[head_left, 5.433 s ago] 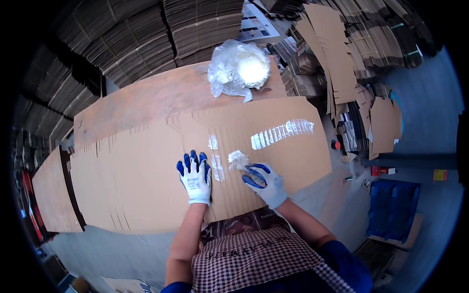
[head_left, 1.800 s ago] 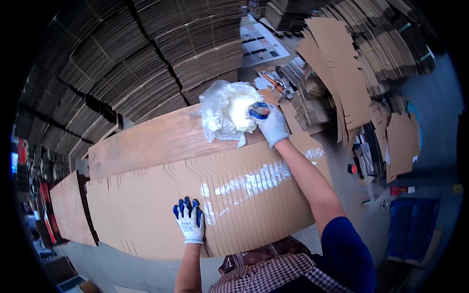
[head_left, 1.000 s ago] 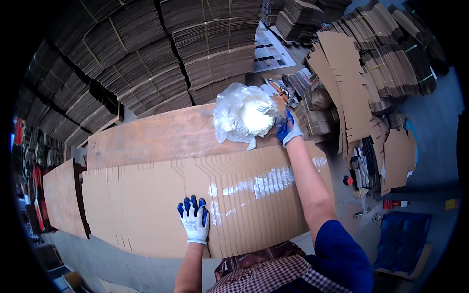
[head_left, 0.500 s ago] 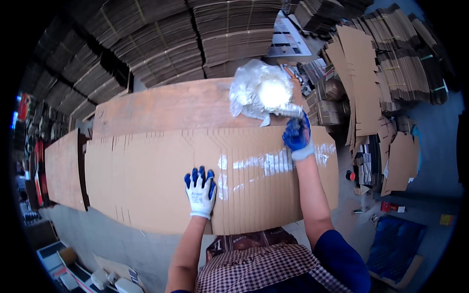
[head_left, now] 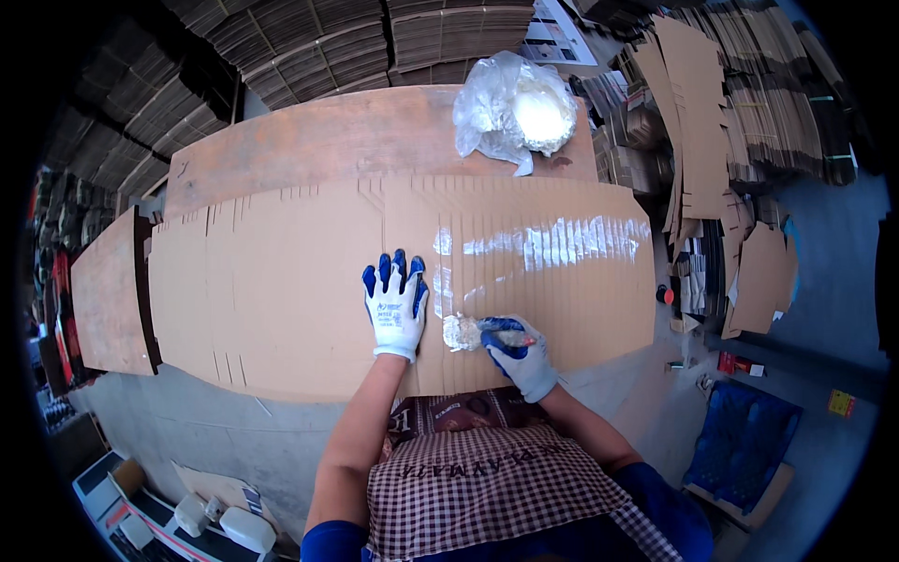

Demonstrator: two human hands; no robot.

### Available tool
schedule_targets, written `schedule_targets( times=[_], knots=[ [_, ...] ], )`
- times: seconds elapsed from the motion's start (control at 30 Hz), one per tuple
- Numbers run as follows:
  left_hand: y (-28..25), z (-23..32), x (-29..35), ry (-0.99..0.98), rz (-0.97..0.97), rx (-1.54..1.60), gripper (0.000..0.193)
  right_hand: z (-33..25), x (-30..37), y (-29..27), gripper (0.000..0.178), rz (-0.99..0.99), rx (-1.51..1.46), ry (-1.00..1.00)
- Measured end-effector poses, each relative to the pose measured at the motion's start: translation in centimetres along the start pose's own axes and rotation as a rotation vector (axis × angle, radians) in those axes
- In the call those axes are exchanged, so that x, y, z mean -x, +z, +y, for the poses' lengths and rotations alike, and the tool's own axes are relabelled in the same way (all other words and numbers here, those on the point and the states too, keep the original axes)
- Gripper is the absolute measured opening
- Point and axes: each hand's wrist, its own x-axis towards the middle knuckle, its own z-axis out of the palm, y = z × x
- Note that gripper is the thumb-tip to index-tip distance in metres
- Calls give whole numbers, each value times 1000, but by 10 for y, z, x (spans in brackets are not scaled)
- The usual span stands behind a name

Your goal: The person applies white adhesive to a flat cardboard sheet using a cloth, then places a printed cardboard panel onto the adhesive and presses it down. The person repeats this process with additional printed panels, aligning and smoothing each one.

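Observation:
My left hand, in a white glove with blue fingers, lies flat on the brown cardboard sheets, fingers spread. My right hand, gloved alike, is wrapped round the handle of a brush. The white, paste-coated brush head rests over the cardboard close to the right of my left hand. The sheets overlap in a staggered row, and wet white glue streaks cross their narrow exposed strips. Beyond them stands a round container of white glue with a clear plastic bag bunched about it.
The cardboard lies on a wooden table, with another wooden board at the left. Tall bundled cardboard stacks line the back. More cardboard pieces lean at the right, near a blue crate-like item on the floor.
My right hand has brought the brush from beside the glue container back toward me, onto the near part of the cardboard. My left hand stays flat. The whole view has shifted.

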Motion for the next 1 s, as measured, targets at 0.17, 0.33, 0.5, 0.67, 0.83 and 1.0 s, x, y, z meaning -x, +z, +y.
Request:
schedule_targets(
  times=[0.17,0.33,0.5,0.67,0.83,1.0],
  knots=[
    [-1,-1,2,-1,2,10,44,-21,11,21,28,19,250,-94],
    [-1,-2,3,-7,-13,-5,42,-34,29,24,30,105,429,-122],
    [1,1,2,5,-16,-33,42,-10,36,29,35,49,538,-155],
    [3,1,3,9,-6,-70,42,32,28,-70,38,473,515,29],
    [7,1,4,40,-10,-86,45,39,21,-153,36,715,745,152],
    [8,8,2,44,8,-37,41,6,33,-72,43,36,1019,-365]
  ],
)
